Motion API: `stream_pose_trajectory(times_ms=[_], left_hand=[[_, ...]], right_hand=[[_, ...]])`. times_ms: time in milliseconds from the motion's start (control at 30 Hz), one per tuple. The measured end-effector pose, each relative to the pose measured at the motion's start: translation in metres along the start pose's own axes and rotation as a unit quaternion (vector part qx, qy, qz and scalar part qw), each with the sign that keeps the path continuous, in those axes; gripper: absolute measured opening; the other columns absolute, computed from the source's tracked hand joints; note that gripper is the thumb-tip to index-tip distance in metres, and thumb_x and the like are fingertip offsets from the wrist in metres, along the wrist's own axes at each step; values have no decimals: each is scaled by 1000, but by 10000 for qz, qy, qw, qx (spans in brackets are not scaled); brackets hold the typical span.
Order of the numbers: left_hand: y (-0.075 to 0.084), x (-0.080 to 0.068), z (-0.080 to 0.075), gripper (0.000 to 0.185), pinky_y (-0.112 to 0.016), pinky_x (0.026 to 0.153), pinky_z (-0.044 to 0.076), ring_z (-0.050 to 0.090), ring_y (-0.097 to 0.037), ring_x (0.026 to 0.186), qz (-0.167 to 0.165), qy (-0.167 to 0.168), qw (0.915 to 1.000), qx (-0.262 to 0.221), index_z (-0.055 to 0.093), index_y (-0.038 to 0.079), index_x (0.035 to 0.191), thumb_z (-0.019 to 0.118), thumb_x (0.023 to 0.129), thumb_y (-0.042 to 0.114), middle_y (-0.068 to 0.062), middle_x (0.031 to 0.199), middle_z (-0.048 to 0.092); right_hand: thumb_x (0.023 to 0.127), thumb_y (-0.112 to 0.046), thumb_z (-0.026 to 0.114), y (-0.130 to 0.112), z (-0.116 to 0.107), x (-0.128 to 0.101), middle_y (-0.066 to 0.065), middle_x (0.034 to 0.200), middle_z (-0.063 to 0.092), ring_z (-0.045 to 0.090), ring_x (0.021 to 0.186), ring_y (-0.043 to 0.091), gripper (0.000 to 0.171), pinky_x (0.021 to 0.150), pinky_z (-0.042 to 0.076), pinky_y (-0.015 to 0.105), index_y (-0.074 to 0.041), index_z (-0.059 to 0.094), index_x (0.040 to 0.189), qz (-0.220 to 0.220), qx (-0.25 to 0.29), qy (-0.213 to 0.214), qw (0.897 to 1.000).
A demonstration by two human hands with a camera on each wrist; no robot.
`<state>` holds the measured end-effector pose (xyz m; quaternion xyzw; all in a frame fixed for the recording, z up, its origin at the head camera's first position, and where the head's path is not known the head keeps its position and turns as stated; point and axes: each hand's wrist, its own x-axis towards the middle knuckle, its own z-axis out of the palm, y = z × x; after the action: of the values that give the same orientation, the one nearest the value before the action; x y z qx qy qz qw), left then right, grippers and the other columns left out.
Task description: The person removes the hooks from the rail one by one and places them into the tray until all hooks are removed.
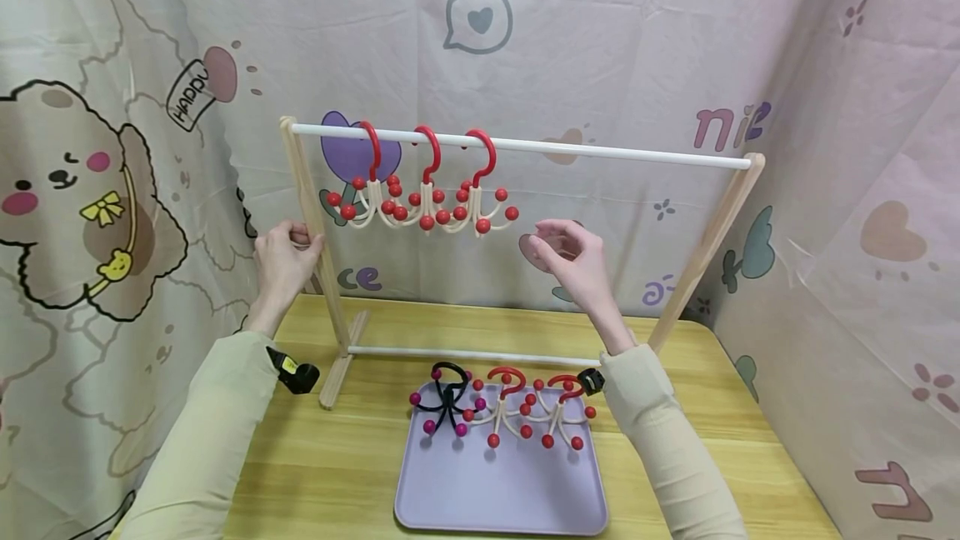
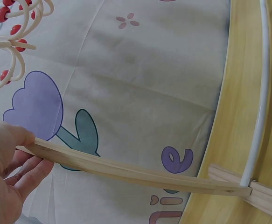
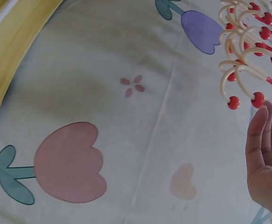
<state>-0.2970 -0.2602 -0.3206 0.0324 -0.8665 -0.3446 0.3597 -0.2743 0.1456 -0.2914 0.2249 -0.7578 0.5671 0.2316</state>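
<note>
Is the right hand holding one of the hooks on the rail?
No: the right hand is empty, its fingers loosely curled beside the three red hooks hanging on the rail.

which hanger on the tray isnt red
The black-hooked hanger at the tray's left end; its ball tips are magenta, while the other two hangers there have red hooks and tips.

Right hand (image 3: 266, 163) cut off by the wrist view's edge

My two bare hands, left hand (image 1: 281, 261), right hand (image 1: 573, 261), long pale yellow-green sleeves (image 1: 217, 432), small black camera units strapped under each wrist (image 1: 297, 373), yellow label.
</note>
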Motion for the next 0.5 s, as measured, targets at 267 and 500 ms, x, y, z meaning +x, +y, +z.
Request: stream_pose_trajectory(times_ms=[267,500], left_hand=[[0,0,0,25,-32,72,43,68,-38,80,8,8,10000,14,67,-10,102,67,93,13,-28,92,71],[1,-1,0,23,-34,72,44,67,-37,78,6,37,10000,-11,68,-10,100,68,92,12,-29,92,71]], right_hand=[[90,-14,75,-9,10,16,17,101,73,68,76,3,25,73,53,16,-1,72,111,-93,158,320,9993],[90,-17,75,-20,17,27,20,104,74,70,77,7,26,74,54,17,-1,72,111,-85,65,309,9995]])
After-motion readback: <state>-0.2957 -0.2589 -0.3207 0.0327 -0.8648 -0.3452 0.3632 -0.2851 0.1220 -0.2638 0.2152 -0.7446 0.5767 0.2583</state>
